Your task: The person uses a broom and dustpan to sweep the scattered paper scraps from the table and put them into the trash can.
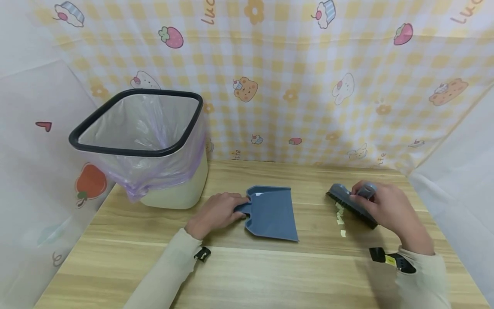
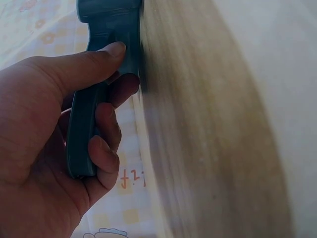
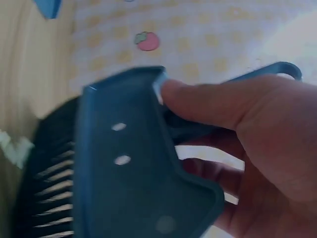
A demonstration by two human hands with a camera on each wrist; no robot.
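My left hand grips the short handle of a blue-grey dustpan, which lies on the table with its wide edge facing right. In the left wrist view, fingers curl round the dustpan handle and the thumb lies along its top. To the right, my right hand holds a blue-grey hand brush by its handle, dark bristles down. Small pale yellow-green paper scraps lie just left of the bristles, between brush and dustpan. The right wrist view shows the brush head close up, bristles fanned toward the wooden surface.
A cream trash bin with a black rim and a translucent purple-tinted liner stands at the left back of the wooden table. A yellow-checked curtain hangs behind, with white cloth at both sides.
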